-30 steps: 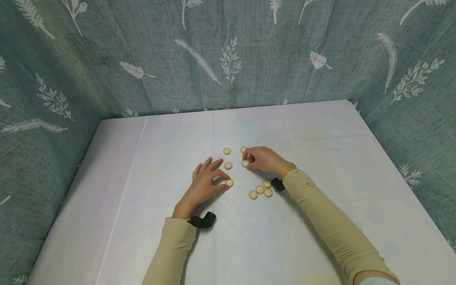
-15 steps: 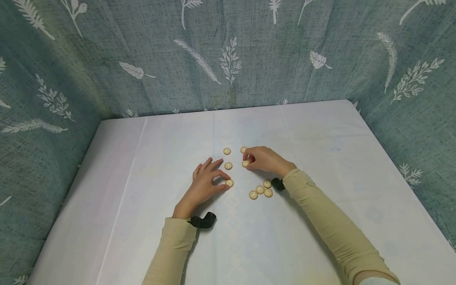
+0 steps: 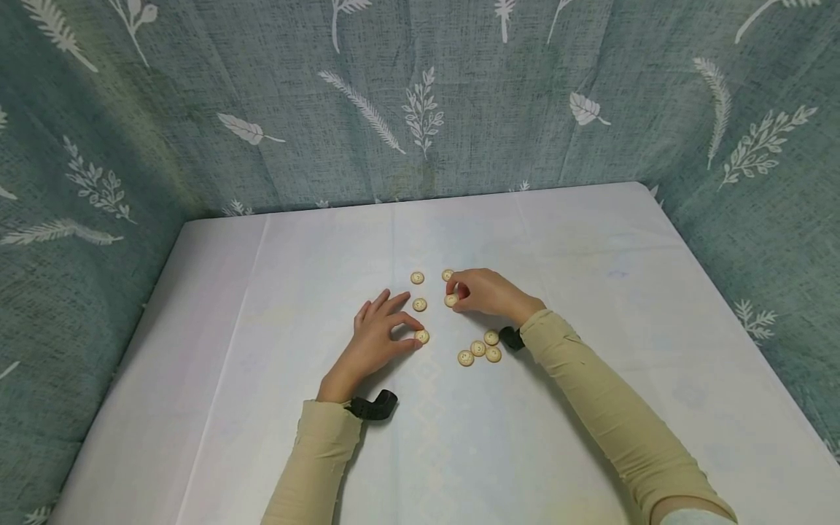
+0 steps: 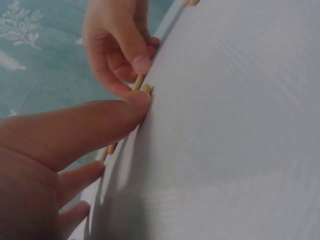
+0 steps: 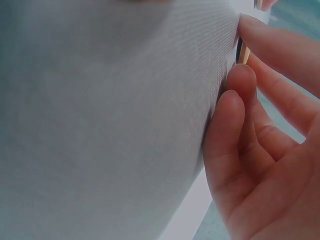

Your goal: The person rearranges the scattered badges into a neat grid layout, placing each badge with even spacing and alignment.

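Between thumb and forefinger, my left hand [image 3: 374,343] pinches a round pale wooden button [image 3: 423,337] on the table, its other fingers spread. My right hand [image 3: 491,293] pinches another button [image 3: 450,300] by its edge, a little farther back and to the right. Just beyond the right fingertips lies a button [image 3: 448,275], partly covered by them. Two more, a nearer button [image 3: 419,305] and a farther button [image 3: 417,278], lie in line beyond the left hand's one. In the left wrist view, the left thumb [image 4: 135,102] presses against a button's edge.
Several loose buttons [image 3: 478,348] lie in a cluster nearer me, beside the right wrist's black camera [image 3: 512,338]. Another black camera [image 3: 374,405] sits on the left wrist. The white-covered table [image 3: 262,437] ends at a green leaf-patterned curtain [image 3: 295,131] behind and at both sides.
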A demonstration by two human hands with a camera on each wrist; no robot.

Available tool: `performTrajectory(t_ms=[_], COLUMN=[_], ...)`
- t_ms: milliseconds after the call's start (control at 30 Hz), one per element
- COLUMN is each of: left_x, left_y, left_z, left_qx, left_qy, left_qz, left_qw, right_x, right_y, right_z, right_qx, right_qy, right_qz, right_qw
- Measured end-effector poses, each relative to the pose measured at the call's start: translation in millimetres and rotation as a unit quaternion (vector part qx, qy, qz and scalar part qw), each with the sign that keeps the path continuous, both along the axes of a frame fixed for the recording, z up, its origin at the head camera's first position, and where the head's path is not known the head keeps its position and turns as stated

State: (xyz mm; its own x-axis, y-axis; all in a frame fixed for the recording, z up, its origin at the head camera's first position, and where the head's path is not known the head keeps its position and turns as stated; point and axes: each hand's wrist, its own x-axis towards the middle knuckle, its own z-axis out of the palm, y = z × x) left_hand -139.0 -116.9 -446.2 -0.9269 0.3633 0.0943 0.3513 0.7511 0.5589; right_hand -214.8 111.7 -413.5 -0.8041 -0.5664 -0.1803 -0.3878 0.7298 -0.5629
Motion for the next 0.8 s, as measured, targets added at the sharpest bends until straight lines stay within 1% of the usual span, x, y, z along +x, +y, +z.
performTrajectory(t_ms=[367,800], left_x=[-0.1,0.3], left_y=[-1,0], left_z=[-0.3,0.3], left_qx=[0.0,0.001], left_qy=[0.006,0.005], left_qz=[-0.002,-0.001], left_qw=[1.0,1.0], right_x=[0.0,11.0], right_y=[5,25], right_z=[2.6,5.9], right_qx=[0.006,-0.014], right_qy=[-0.014,-0.028], right_qz=[0.007,-0.009], right_qw=[1.0,0.999])
